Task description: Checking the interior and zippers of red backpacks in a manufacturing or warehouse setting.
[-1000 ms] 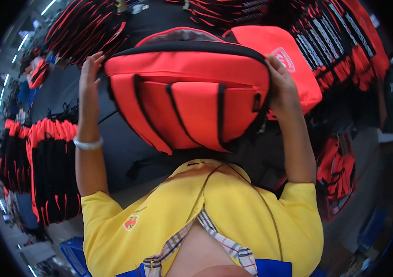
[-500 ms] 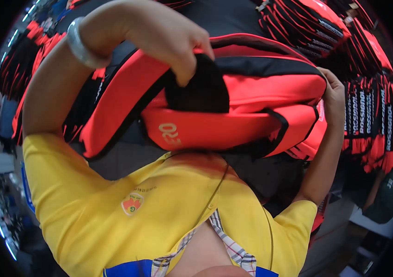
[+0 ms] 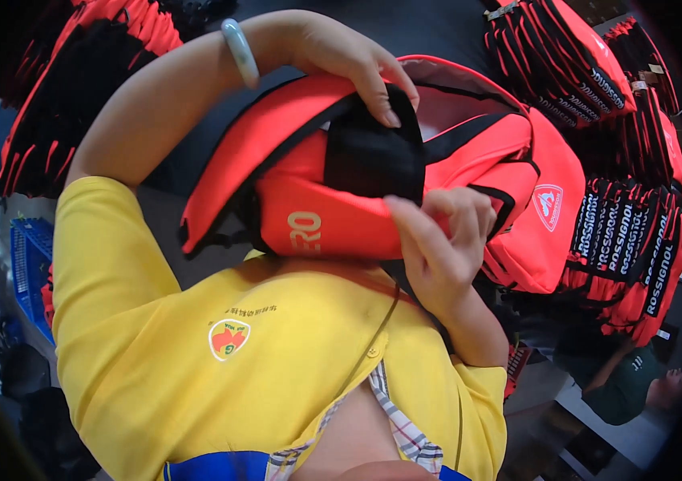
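A bright red and black fabric bag [image 3: 333, 228] lies across in front of my chest, its top gaping so that a pale lining shows at the back. My left hand [image 3: 361, 68], with a pale bangle on the wrist, comes over from the far left and grips the upper edge of a black fabric panel [image 3: 373, 156] on the bag. At the near side my right hand [image 3: 445, 240] has its fingers curled, thumb and fingertips at the red front edge beside that panel. Whether a small part is pinched there is hidden. The bag's right end carries a white emblem.
Stacks of similar red and black bags stand at the far right [image 3: 557, 64], the right [image 3: 625, 256] and the far left [image 3: 76, 88]. A blue plastic crate [image 3: 32, 264] is at the left. A person in a dark green shirt [image 3: 625, 385] is at the lower right.
My right hand has left the bag's right end and come in to the front edge near the black panel. My left hand has moved slightly right, still on the panel.
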Demonstrator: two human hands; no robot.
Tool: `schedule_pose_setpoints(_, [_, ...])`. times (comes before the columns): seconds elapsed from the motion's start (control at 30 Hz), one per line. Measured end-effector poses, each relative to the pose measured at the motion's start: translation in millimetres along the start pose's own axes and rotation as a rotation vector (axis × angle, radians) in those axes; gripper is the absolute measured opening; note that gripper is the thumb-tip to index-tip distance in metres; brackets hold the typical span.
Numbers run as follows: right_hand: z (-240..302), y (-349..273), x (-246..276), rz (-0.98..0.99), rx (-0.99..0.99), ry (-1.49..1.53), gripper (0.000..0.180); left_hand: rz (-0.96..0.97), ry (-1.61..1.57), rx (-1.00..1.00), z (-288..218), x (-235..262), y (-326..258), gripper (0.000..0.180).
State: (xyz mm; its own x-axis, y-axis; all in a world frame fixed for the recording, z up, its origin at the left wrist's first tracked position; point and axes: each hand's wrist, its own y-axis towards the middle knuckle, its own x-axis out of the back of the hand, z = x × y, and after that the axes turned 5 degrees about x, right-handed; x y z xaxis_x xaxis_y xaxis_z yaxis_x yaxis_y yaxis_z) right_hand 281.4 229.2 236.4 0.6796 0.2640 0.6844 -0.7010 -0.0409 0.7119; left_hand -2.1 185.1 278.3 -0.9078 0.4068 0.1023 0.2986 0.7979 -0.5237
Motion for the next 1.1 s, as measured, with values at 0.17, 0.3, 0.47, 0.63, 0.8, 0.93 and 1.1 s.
schedule_pose_setpoints(0.17, [1, -36, -5, 0.07, 0.038, 0.074, 0.04, 0.123, -0.151, -0.077, 53, 11, 21, 0.03])
schedule_pose_setpoints(0.3, [3, -56, -9, 0.13, -0.065, 0.181, 0.042, 0.077, -0.197, -0.076, 88, 12, 31, 0.03])
schedule_pose_setpoints(0.47, [6, -55, -4, 0.25, -0.099, 0.149, 0.048, 0.023, -0.281, -0.066, 97, 2, 47, 0.027])
schedule_pose_setpoints(0.63, [5, -56, -5, 0.252, -0.123, 0.148, 0.052, 0.112, -0.297, -0.172, 105, 0, 57, 0.03])
schedule_pose_setpoints(0.8, [8, -59, -12, 0.217, -0.169, 0.158, 0.054, -0.423, 0.231, -0.428, 104, -7, 45, 0.035])
schedule_pose_setpoints(0.93, [7, -60, -21, 0.162, -0.244, 0.092, 0.054, -1.217, 0.756, -0.486, 52, -69, -23, 0.028])
schedule_pose_setpoints(1.1, [4, -56, -23, 0.153, -0.255, 0.065, 0.056, -1.274, 0.777, -0.117, 53, -156, -50, 0.041])
